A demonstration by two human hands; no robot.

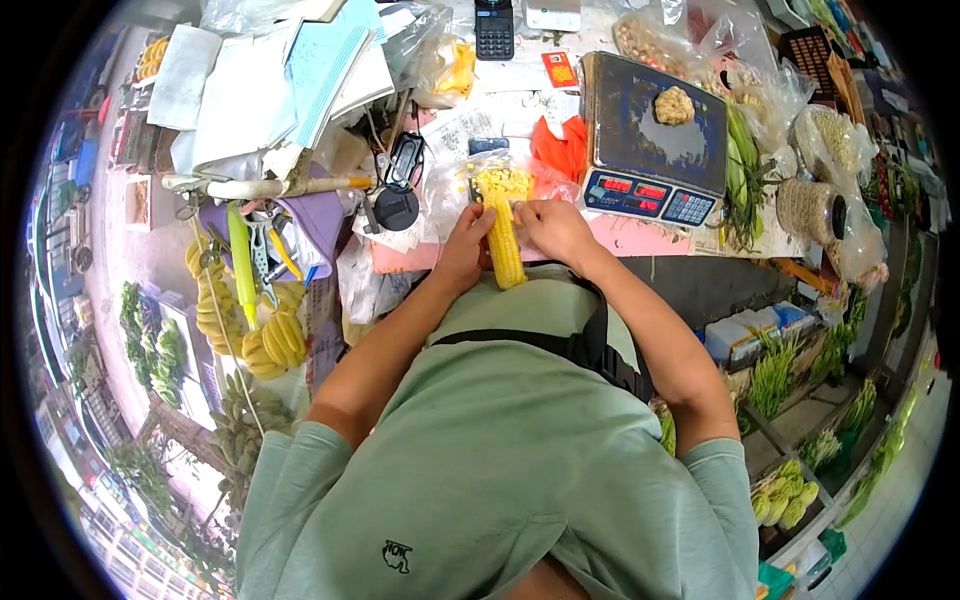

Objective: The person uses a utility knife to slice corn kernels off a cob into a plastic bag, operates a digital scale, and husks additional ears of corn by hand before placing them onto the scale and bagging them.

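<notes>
Yellow, elongated ear of corn (507, 248) lies between a person's two hands at the near edge of a pink-surfaced bench (650, 240), its long axis running from the pale-green cloth shirt (480, 430) out toward loose yellow kernels (505, 182) at the far end. The bare left hand (466, 246) grips its left flank; the bare right hand (553, 230), fingers curled, sits close by its upper right side, though whether it grips cannot be told
</notes>
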